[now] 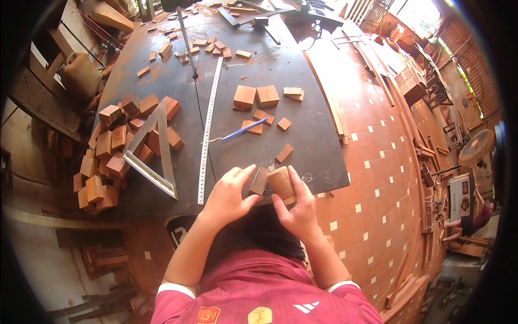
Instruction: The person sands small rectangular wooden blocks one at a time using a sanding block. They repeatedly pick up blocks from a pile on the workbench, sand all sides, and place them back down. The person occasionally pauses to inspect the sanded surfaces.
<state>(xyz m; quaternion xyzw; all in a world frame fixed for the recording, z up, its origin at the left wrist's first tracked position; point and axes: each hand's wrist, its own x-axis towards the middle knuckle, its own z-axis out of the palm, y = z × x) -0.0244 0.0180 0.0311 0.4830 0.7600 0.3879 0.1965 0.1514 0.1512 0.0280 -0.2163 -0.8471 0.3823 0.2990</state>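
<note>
Near the front edge of the dark table [318, 151], my right hand [300, 209] grips a brown wooden block with a rounded end [282, 184] between thumb and fingers. Close beside it, a darker wooden block [259, 181] sits between the thumb and fingertips of my left hand [229, 195]. A small wood offcut [284, 153] lies just beyond both hands. Farther off, a blue pen [245, 129] rests across a flat wood piece. To the left of my left hand runs a long white measuring strip [209, 135], and past it a metal set square [168, 156] leans over piled blocks.
Many wooden blocks [116, 143] are heaped along the table's left side. Two larger blocks [267, 96] stand past the pen, and small offcuts [216, 46] are scattered at the far end. A tiled floor [377, 162] lies to the right, where another person [475, 222] is at the far edge.
</note>
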